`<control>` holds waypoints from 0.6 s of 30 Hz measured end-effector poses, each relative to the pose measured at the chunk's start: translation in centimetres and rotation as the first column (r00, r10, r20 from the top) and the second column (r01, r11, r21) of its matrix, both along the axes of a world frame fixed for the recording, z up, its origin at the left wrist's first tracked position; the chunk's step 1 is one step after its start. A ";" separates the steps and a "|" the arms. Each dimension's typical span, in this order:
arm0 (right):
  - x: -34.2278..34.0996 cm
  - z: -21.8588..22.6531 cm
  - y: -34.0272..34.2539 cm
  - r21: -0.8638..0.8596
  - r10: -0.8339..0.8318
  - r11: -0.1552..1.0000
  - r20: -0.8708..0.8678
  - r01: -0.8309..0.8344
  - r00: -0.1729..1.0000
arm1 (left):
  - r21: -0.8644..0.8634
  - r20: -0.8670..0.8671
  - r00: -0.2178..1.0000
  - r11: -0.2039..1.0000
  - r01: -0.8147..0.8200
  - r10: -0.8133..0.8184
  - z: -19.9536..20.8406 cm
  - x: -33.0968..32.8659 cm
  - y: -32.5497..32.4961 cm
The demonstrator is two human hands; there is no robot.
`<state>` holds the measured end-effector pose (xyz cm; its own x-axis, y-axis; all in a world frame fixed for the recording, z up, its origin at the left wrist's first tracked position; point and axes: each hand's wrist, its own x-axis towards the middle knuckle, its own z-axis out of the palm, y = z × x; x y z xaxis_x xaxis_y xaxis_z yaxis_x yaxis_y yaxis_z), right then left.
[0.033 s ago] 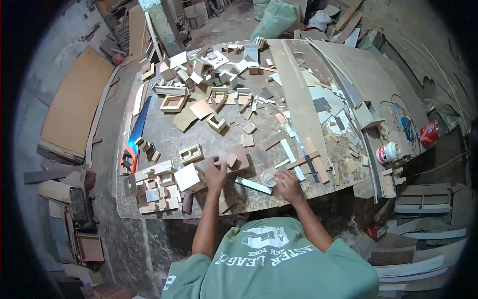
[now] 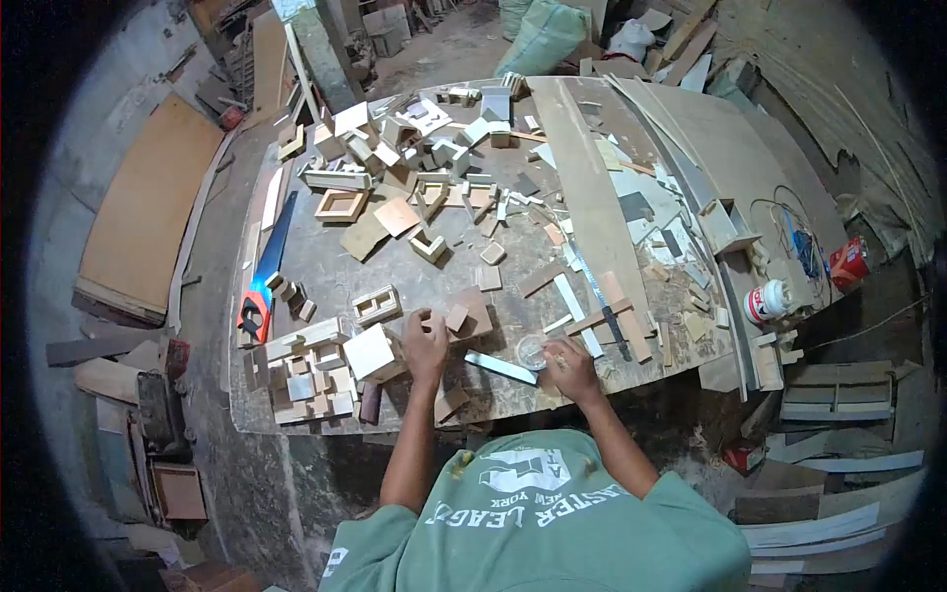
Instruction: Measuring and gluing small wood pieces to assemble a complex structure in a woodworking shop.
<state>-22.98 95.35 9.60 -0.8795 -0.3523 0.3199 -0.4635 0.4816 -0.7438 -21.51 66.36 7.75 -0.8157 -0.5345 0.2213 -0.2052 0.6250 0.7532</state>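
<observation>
My left hand (image 2: 426, 345) is over the near middle of the worktable, fingers bent and closed at the edge of a small wooden block (image 2: 457, 318). Beneath and beside that block lies a flat brown wood piece (image 2: 475, 308). My right hand (image 2: 570, 371) has its fingers bent together at the rim of a clear round dish (image 2: 530, 348); whatever is between them is too small to make out. A pale narrow strip (image 2: 501, 368) lies between my hands. Left of my left hand stands a pale wooden box (image 2: 373, 353), with a small open wooden frame (image 2: 376, 304) behind it.
Many small wooden boxes and offcuts cover the far part of the worktable (image 2: 326, 266). A handsaw (image 2: 268, 266) with an orange handle lies at the left. Wood strips (image 2: 582, 306) and a long board (image 2: 602, 217) are at the right, beyond them a white tub (image 2: 767, 302) and a red can (image 2: 848, 263).
</observation>
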 end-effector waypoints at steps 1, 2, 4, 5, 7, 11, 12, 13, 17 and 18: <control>-0.2 -0.4 0.3 -0.012 -0.014 1.000 0.009 0.015 1.000 | -0.048 -0.095 0.995 0.999 0.021 -0.026 1.5 0.3 1.4; -0.1 -0.6 0.6 -0.024 -0.025 0.999 0.020 0.025 1.000 | -0.097 -0.188 0.981 0.995 0.034 -0.051 3.4 1.1 2.9; 0.2 -0.4 0.7 -0.032 -0.023 0.999 0.041 0.024 0.999 | -0.035 -0.250 0.938 0.971 0.237 -0.238 5.8 2.9 5.9; 0.2 -0.3 0.5 -0.045 -0.035 0.998 0.010 0.035 0.999 | 0.039 -0.174 0.925 0.936 0.349 -0.337 4.8 3.9 6.8; 0.4 -0.7 0.6 0.002 -0.069 0.998 -0.052 0.070 0.996 | 0.127 -0.104 0.892 0.883 0.451 -0.441 2.7 4.6 8.7; 0.9 -1.3 0.5 -0.046 -0.003 0.999 -0.096 -0.001 0.995 | 0.092 -0.135 0.832 0.829 0.552 -0.539 -1.3 3.5 12.6; 1.1 -1.0 0.5 -0.044 -0.005 0.999 -0.093 0.001 0.996 | 0.096 -0.143 0.839 0.837 0.539 -0.525 -2.5 3.1 13.0; 1.4 -0.7 0.6 -0.045 0.021 0.999 -0.071 -0.025 0.997 | 0.191 -0.150 0.837 0.815 0.547 -0.526 -3.7 2.6 13.3; 2.0 0.7 1.2 -0.043 0.040 0.998 -0.122 -0.046 0.992 | 0.226 -0.138 0.832 0.801 0.555 -0.538 -5.1 1.6 13.4; 2.2 1.4 1.4 -0.047 0.019 0.999 -0.149 -0.026 0.989 | 0.228 -0.136 0.830 0.798 0.558 -0.541 -4.9 1.7 13.4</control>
